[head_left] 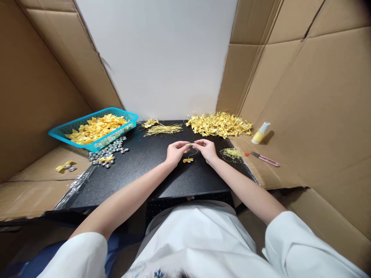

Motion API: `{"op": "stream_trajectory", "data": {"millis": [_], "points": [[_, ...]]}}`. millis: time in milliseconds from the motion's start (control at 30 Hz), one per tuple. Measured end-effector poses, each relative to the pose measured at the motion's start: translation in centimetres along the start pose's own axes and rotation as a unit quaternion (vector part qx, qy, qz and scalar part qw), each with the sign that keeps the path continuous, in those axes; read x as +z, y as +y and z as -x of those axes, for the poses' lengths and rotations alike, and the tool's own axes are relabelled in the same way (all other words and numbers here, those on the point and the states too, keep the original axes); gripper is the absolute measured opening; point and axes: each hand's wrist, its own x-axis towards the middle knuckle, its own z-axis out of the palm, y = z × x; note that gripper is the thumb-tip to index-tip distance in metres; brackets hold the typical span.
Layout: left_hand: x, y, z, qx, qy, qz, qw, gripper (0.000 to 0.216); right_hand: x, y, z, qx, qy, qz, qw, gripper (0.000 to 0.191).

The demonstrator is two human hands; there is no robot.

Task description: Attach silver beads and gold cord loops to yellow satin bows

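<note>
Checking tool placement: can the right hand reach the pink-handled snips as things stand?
Likely yes: between the right hand and the pink-handled snips lie only low yellow clippings and a small red piece. It seems to pinch gold cord, though, so would have to let go first.

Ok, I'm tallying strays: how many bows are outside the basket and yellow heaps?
3: one bow on left cardboard, another bow on silver beads, third bow between left hand and right hand; others possibly hidden.
</note>
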Motion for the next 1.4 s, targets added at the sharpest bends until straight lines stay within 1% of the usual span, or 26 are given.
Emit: {"op": "stream_trajectory", "data": {"millis": [133,300,567,767,867,1033,1167,1267,1400], "points": [[0.0,0.2,0.1,0.006,-0.008,0.006,1.000,0.042,0.0,-0.1,0.1,0.013,0.004,-0.014,1.000,0.041],[0.1,0.3,0.2,0.011,-0.017,0.002,1.000,0.041,0.1,-0.3,0.2,0.024,0.002,-0.022,0.999,0.041],[0.1,0.3,0.2,0.017,-0.016,-0.007,1.000,0.038,0.1,-0.5,0.2,0.044,-0.009,-0.028,0.999,0.038],[0.1,0.0,0.1,0.026,-0.018,-0.030,0.999,0.038,0.1,-0.4,0.2,0.049,-0.002,-0.032,0.998,0.036],[0.0,0.1,0.2,0.041,-0.015,-0.058,0.997,0.039,0.1,-0.4,0.2,0.041,0.002,-0.031,0.999,0.038],[0.0,0.8,0.9,0.084,-0.006,-0.120,0.989,0.032,0.2,-0.7,0.5,0.019,-0.001,-0.025,1.000,0.042],[0.1,1.3,1.4,0.117,0.002,-0.149,0.982,0.027,0.3,-0.7,0.6,0.003,-0.007,-0.017,1.000,0.042],[0.1,1.5,1.4,0.125,0.007,-0.156,0.980,0.024,0.4,-0.7,0.6,-0.013,-0.013,-0.002,1.000,0.042],[-0.1,1.2,0.9,0.119,0.015,-0.144,0.982,0.025,0.4,-0.7,0.7,-0.052,-0.023,0.029,0.998,0.040]]}}
